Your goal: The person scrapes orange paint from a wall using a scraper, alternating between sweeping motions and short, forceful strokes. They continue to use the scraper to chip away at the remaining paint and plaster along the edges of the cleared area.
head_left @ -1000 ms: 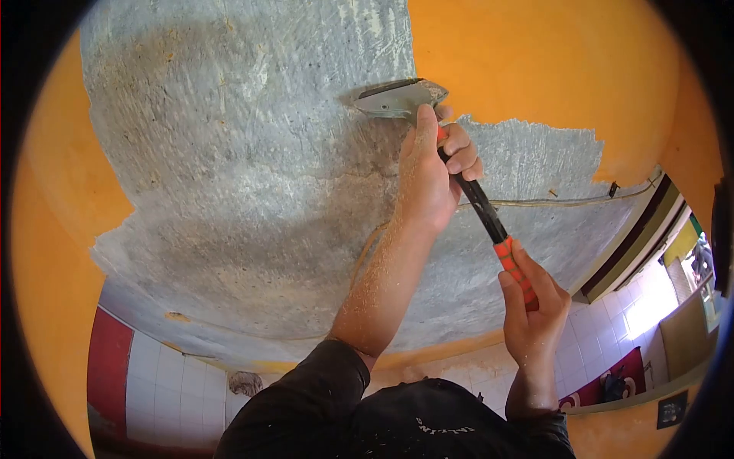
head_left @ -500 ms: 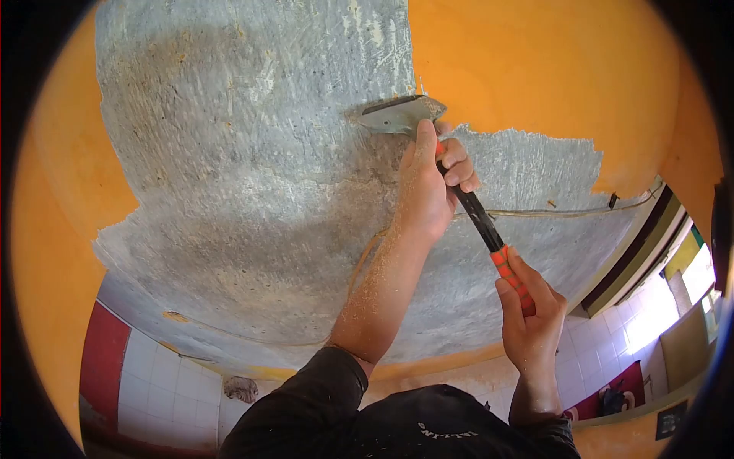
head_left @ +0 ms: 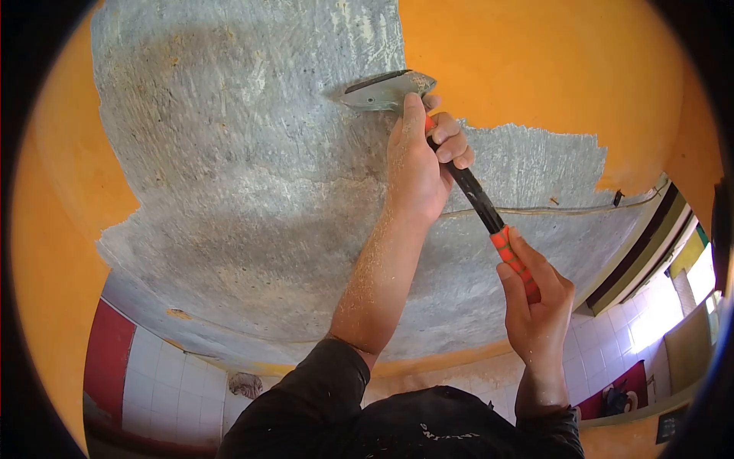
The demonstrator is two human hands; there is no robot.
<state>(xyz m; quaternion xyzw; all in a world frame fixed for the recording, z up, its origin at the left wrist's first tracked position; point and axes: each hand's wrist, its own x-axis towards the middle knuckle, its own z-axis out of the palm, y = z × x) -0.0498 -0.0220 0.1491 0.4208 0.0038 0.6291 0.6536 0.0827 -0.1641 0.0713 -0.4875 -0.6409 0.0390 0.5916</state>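
Observation:
A long-handled scraper with a wide grey metal blade is held in both hands. My left hand is closed round the neck of its handle, the thumb stretched up against the blade's base. Lower down, my right hand wraps the red-and-dark grip at the handle's end. The scraper's blade lies against the surface at the border between bare grey plaster and orange paint. Pale dust and flakes cover my left forearm.
A thin cable runs along the plaster behind the handle and on to the right. White tiles and a dark red panel stand at the lower left. At the right is a bright window opening.
The scraper and both hands have shifted up and slightly left, mostly at the blade end. The blade sits higher along the paint edge. Both hands keep their grip.

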